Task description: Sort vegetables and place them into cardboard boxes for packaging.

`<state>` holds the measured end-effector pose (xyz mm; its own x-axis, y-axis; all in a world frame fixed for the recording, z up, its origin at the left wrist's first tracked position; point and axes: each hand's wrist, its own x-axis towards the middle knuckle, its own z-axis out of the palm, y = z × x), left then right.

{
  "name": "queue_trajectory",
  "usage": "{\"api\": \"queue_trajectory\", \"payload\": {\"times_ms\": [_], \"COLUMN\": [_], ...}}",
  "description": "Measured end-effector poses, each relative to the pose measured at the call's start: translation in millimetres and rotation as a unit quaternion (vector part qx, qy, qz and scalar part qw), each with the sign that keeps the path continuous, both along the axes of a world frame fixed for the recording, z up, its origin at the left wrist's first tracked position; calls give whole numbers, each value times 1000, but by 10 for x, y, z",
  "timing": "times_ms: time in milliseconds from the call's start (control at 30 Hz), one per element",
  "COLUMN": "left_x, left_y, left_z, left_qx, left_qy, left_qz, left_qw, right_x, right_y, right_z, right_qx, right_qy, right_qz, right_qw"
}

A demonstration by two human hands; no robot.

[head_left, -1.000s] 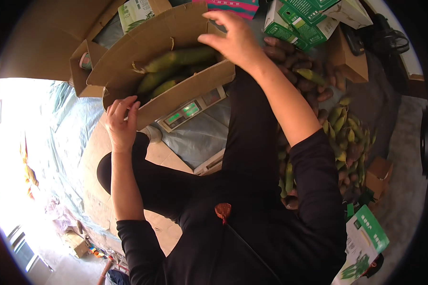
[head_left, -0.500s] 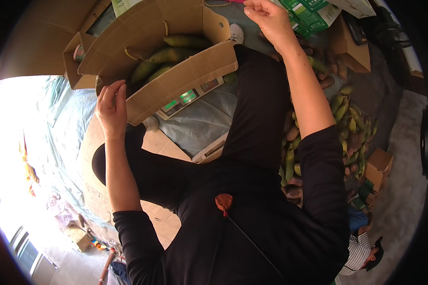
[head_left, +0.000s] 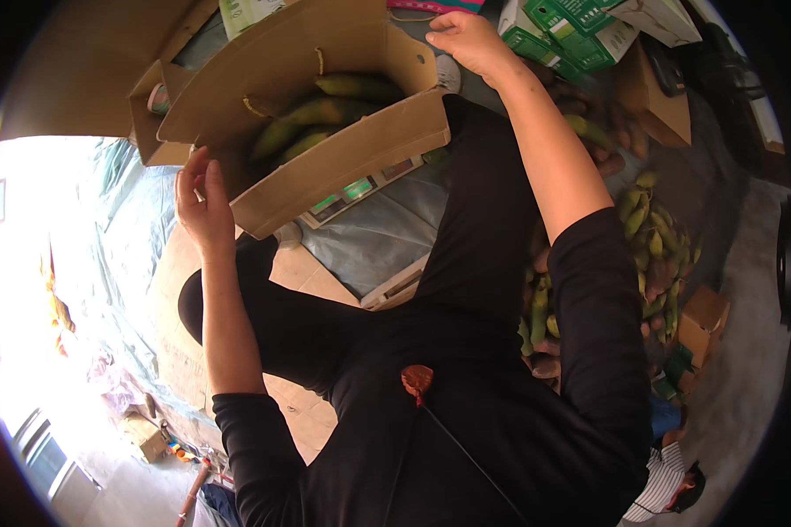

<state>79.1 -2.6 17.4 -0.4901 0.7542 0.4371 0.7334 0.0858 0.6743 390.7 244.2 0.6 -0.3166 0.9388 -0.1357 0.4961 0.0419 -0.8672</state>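
An open cardboard box (head_left: 347, 158) with yellowish rope handles holds several long green vegetables (head_left: 360, 86), like radishes in shape. It rests on a digital scale (head_left: 373, 186) whose green-lit display is partly covered by the near wall. My left hand (head_left: 204, 209) is at the box's near left corner, fingers loosely bent and thumb apart; whether the fingertips touch the cardboard I cannot tell. Beyond the box's right end, my right hand (head_left: 476, 46) hangs in the air, thumb and fingers apart, nothing visible in it.
Green cartons (head_left: 567, 35) stand at the far right beside a brown box (head_left: 652, 97). A heap of green and brownish vegetables (head_left: 650, 246) lies to my right. My leg (head_left: 483, 202) is right against the box. At lower right is another person (head_left: 668, 479).
My right hand has shifted left and slightly down. My left hand's thumb has come away from the box edge and its fingers have opened. The whole view has shifted slightly.
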Motion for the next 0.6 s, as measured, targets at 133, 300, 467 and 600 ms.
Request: {"api": "queue_trajectory", "payload": {"times_ms": [133,300,467,600], "left_x": [-276,-493,-682,-707], "left_y": [-62,-164,-221,-96], "left_z": [-92,-76,-233,-234], "left_qx": [35,-145,-236,-302], "left_qy": [-125,-374,-419,-358], "left_qz": [90,225,168,177], "left_qw": [987,888,861,865], "right_x": [-149,-235,-248,-246], "right_y": [55,116,84,55], "right_z": [-158,-307,-473,-538], "right_qx": [-12,-59,-80,-81], "right_qy": [-59,-62,-24,-7], "right_qz": [30,24,-2,-11], "right_qw": [998,996,997,997]}}
